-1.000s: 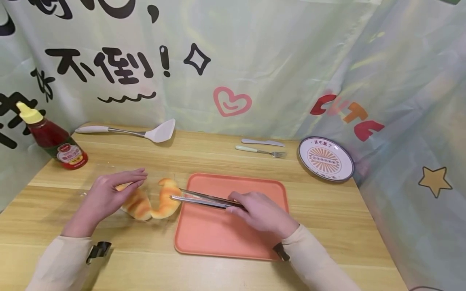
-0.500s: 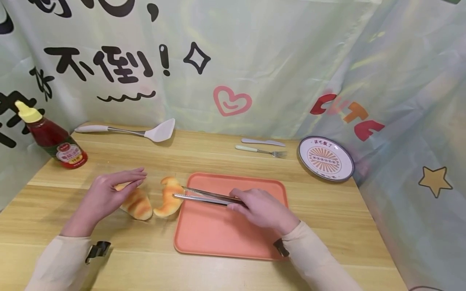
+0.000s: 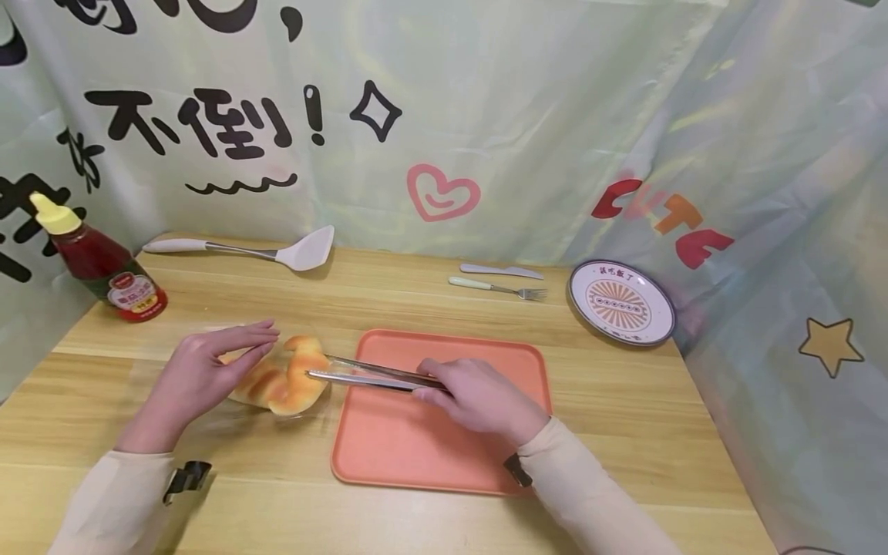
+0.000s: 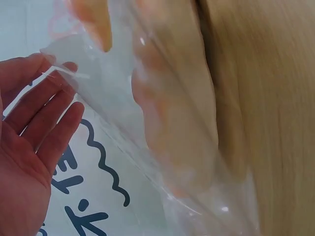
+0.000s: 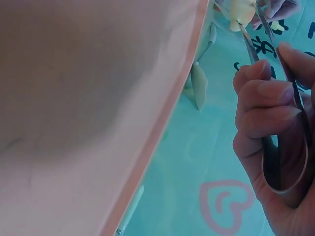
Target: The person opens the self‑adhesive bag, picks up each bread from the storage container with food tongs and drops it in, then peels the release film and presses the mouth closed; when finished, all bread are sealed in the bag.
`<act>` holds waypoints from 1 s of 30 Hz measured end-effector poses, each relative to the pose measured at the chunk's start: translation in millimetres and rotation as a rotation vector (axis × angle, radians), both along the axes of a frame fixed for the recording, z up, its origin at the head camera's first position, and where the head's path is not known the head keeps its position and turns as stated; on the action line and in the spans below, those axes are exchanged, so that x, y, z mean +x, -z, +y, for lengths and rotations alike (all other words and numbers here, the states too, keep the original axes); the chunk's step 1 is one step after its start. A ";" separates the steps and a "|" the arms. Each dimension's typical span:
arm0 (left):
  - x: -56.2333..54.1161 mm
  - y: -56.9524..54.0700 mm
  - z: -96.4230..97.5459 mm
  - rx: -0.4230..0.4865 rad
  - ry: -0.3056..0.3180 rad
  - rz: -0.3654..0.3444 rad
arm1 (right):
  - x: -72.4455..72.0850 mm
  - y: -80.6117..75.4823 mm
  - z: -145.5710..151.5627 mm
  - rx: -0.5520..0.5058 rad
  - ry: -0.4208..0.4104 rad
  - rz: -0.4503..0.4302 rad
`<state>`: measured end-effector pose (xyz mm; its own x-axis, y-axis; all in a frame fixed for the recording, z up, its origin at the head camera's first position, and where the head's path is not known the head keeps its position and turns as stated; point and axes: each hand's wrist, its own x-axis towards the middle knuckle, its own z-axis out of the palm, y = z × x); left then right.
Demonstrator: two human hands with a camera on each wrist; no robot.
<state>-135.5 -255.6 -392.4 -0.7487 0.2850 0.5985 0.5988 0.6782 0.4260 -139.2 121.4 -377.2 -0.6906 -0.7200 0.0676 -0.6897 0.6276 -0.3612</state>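
My left hand (image 3: 201,378) pinches the edge of a clear plastic bag (image 4: 123,132) between thumb and fingertips, left of the tray. Inside the bag shows a long striped bread loaf (image 4: 172,98), partly hidden by this hand in the head view. My right hand (image 3: 472,397) grips metal tongs (image 3: 381,378) over the orange tray (image 3: 430,455). The tong tips are at the side of a croissant (image 3: 305,378), which overlaps the long loaf in the head view. Its tip also shows behind the clear film in the left wrist view.
A ketchup bottle (image 3: 104,270) stands at the back left. Along the back lie a white spatula (image 3: 305,250), a table knife (image 3: 499,270) and a fork (image 3: 496,288). A patterned plate (image 3: 620,304) leans at the right against the printed curtain (image 3: 541,116).
The croissant was apart from the loaf half a second ago, beside the tray edge. Tongs and right hand have moved left with it, over the loaf. My left hand has hardly moved.
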 end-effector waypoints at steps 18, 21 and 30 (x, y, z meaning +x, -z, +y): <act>2.0 -2.0 2.2 0.005 -0.003 -0.017 | 1.2 -5.3 6.6 -0.018 -0.006 0.026; 2.3 -2.9 3.0 0.012 0.015 -0.024 | 0.1 -5.3 0.9 -0.016 -0.008 0.027; 1.9 -5.3 5.7 0.007 0.045 -0.025 | -7.3 -2.0 -12.8 -0.015 -0.015 0.012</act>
